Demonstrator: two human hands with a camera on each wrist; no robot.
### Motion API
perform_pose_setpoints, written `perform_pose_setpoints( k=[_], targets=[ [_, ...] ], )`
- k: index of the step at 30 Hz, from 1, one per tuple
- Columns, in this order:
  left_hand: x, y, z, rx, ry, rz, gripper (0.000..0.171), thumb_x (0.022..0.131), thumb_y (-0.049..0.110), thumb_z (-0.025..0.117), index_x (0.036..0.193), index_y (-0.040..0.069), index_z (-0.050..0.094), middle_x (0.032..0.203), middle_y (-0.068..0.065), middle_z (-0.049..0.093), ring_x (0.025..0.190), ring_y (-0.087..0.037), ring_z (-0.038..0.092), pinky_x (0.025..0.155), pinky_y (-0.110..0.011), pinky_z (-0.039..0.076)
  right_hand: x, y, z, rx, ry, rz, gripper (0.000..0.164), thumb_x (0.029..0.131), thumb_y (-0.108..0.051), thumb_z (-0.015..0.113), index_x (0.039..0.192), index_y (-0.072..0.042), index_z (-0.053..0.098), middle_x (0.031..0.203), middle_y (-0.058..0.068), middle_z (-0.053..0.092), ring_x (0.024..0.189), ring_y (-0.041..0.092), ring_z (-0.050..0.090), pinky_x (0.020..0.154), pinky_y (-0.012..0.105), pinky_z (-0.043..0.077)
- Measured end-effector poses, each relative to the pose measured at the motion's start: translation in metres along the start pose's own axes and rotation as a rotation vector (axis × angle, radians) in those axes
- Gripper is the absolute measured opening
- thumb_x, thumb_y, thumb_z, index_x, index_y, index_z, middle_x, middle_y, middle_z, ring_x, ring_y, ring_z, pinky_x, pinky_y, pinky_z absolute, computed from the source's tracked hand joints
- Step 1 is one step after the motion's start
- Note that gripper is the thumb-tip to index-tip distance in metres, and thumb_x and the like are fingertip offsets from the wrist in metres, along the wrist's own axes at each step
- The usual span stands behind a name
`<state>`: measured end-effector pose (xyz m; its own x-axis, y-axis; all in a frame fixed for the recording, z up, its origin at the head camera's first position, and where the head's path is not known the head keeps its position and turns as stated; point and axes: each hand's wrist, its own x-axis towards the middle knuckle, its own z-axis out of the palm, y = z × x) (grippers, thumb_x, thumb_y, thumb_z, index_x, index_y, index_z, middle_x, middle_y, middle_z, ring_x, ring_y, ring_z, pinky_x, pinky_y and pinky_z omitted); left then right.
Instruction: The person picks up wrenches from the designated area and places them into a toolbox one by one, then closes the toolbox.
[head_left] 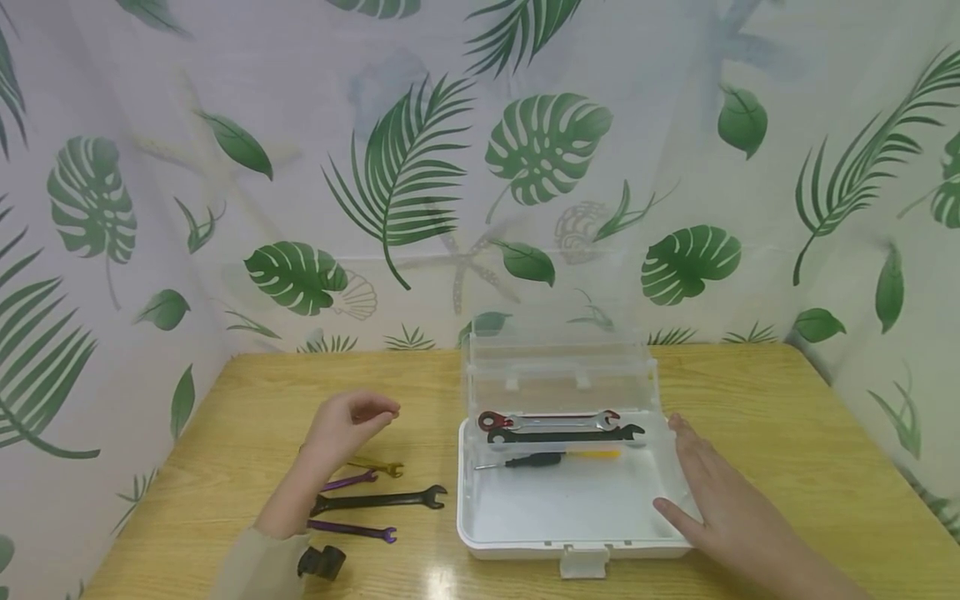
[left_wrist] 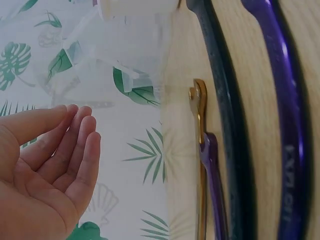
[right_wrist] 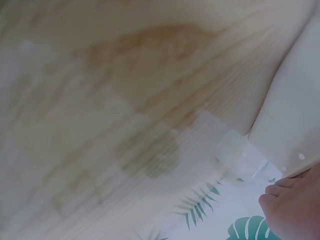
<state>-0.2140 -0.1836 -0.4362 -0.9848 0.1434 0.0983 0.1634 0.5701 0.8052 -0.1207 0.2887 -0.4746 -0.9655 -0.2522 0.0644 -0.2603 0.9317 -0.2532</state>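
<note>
My left hand hovers over the table, left of the box, with its thumb near the loosely bent fingertips and nothing held. Below it lie a gold wrench, a small purple wrench, a black wrench and another purple wrench. My right hand rests against the right side of a white toolbox, fingers extended and thumb over the rim. At the back of the toolbox are a red-and-silver wrench and a black wrench. A black-handled screwdriver lies before them, beside an orange-yellow piece.
The toolbox's clear lid stands raised at the back. A white latch hangs at the front. Behind the wooden table hangs a leaf-patterned cloth. A black fitting sits by the left sleeve.
</note>
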Motion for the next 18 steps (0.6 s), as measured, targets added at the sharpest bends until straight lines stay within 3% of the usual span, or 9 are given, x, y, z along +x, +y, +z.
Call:
perform_pose_setpoints(
  k=[4,9,18],
  targets=[
    [-0.001,-0.008,-0.003,0.016,0.003,-0.019,0.017,0.102,0.008,0.07,0.115,0.0,0.078,0.117,-0.016,0.079,0.111,-0.034,0.074,0.101,-0.051,0.06,0.0,0.0,-0.001,0.0,0.001,0.004,0.1,0.104,-0.056,0.06,0.168,0.003,0.011,0.178,0.022,0.014,0.158,0.047,0.029,0.126,0.064,0.028],
    [-0.004,-0.017,-0.004,0.044,-0.004,-0.022,0.017,0.101,0.008,0.071,0.114,-0.001,0.078,0.117,-0.018,0.079,0.111,-0.036,0.074,0.101,-0.052,0.06,0.002,0.0,-0.003,-0.002,-0.007,0.006,0.102,0.103,-0.057,0.061,0.168,0.004,0.011,0.177,0.023,0.015,0.157,0.049,0.029,0.12,0.07,0.036],
    [-0.005,-0.039,-0.003,0.081,-0.004,-0.024,0.015,0.099,0.006,0.073,0.111,-0.001,0.079,0.113,-0.019,0.08,0.106,-0.036,0.075,0.097,-0.05,0.062,0.002,-0.001,-0.005,0.002,-0.016,0.01,0.102,0.103,-0.057,0.06,0.168,0.004,0.011,0.177,0.023,0.015,0.157,0.049,0.03,0.12,0.07,0.036]
  ],
)
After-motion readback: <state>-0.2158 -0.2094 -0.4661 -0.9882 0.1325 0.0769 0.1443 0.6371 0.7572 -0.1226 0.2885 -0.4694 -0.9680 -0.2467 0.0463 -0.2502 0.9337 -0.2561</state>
